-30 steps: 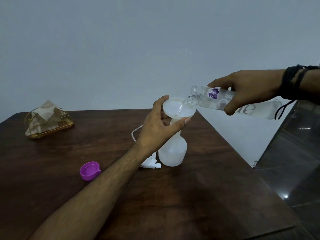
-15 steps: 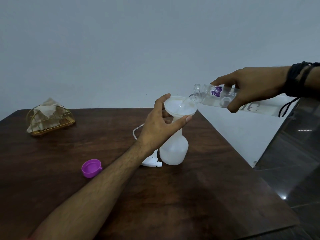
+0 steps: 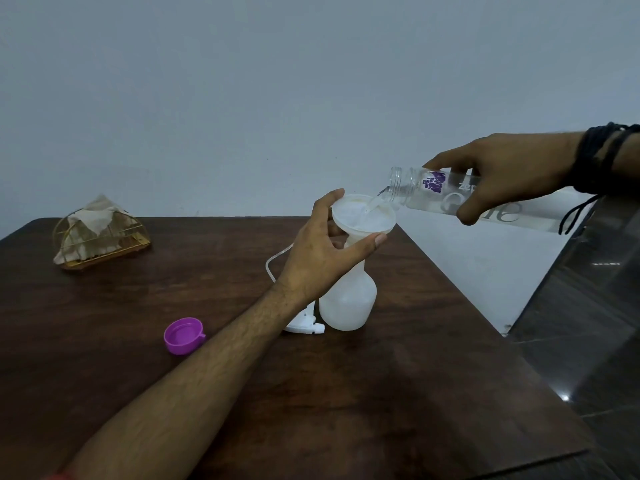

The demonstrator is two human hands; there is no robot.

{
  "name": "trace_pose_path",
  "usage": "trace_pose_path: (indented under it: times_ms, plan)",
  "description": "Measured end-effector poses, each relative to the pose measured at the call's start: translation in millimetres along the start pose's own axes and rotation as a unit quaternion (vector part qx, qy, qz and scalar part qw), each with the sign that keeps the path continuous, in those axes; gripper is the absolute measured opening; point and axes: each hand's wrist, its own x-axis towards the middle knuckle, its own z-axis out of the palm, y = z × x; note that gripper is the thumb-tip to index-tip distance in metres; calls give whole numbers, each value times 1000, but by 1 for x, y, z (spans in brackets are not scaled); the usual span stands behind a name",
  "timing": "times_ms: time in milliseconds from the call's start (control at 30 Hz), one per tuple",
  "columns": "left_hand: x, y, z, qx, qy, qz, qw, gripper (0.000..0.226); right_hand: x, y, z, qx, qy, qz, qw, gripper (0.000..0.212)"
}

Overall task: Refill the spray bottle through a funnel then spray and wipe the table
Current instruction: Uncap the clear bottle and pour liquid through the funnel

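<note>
— Where does the spray bottle [image 3: 348, 303] stand?

— Upright on the dark wooden desk [image 3: 398, 393], near its right edge, long axis vertical. A white funnel [image 3: 363, 216] sits in its neck, wide mouth up.

— And the hands?

— The left hand [image 3: 322, 251] curls around the funnel: the thumb presses the near side of the rim, the fingers [image 3: 330, 202] wrap the far side, half-closed on it. The right hand [image 3: 502, 171] is closed around a clear water bottle [image 3: 478, 202], fingers over the top, thumb underneath.

— Which way does that bottle point?

— Its long axis lies nearly level, the open mouth to the left and tipped slightly down, just above the funnel's rim. A thin stream of water [image 3: 370, 206] runs from the mouth into the funnel.

— Anything else on the desk?

— The white spray head [image 3: 304, 323] lies just left of the spray bottle's base, its tube [image 3: 272, 265] looping behind the forearm. A purple cap [image 3: 183, 336] rests open side up, further left. A gold wire napkin holder [image 3: 100, 237] stands at the far left.
</note>
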Motion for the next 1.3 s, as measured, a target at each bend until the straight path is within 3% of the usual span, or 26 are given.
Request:
trace_pose_path:
  times_ms: [267, 433, 1300]
  plan:
    - [1, 0, 0, 0, 2, 0, 1000, 94, -1, 0, -2, -2, -3, 5, 1000, 82]
    - [2, 1, -1, -7, 5, 0, 1000, 94, -2, 1, -2, -9, 8, 6, 1000, 72]
    - [0, 4, -2, 5, 3, 1, 1000, 90, -2, 0, -2, -11, 7, 12, 1000, 69]
